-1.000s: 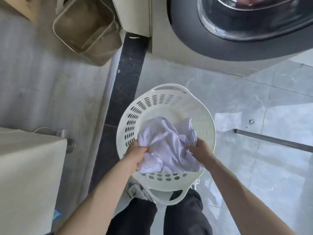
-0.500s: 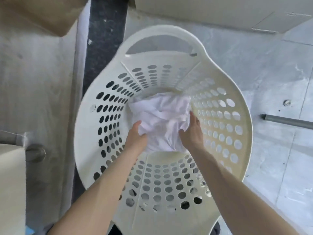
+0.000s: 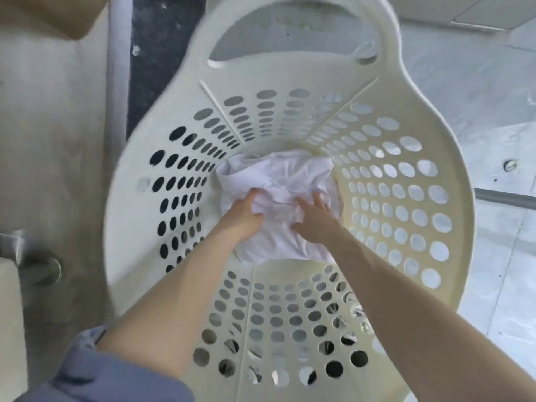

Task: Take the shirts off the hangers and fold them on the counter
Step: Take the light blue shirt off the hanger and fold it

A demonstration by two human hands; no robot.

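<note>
A crumpled white shirt point(image 3: 278, 181) lies at the bottom of a cream perforated laundry basket point(image 3: 406, 198) that fills most of the view. Both my arms reach down inside it. My left hand point(image 3: 246, 216) grips a fold of the shirt on its left side, fingers closed around the cloth. My right hand point(image 3: 314, 220) rests flat on the shirt's right part with its fingers spread, pressing on the fabric. No hanger is in sight.
The basket stands on a grey tiled floor point(image 3: 493, 97). A dark stone strip point(image 3: 162, 53) runs along the left of the basket. A metal bar point(image 3: 504, 197) lies on the floor at right. A pale cabinet edge point(image 3: 11, 314) is at the lower left.
The view has closed in on the basket and my hands have gone deeper with the shirt, down to the basket's bottom. My right hand has flattened its fingers on the cloth.
</note>
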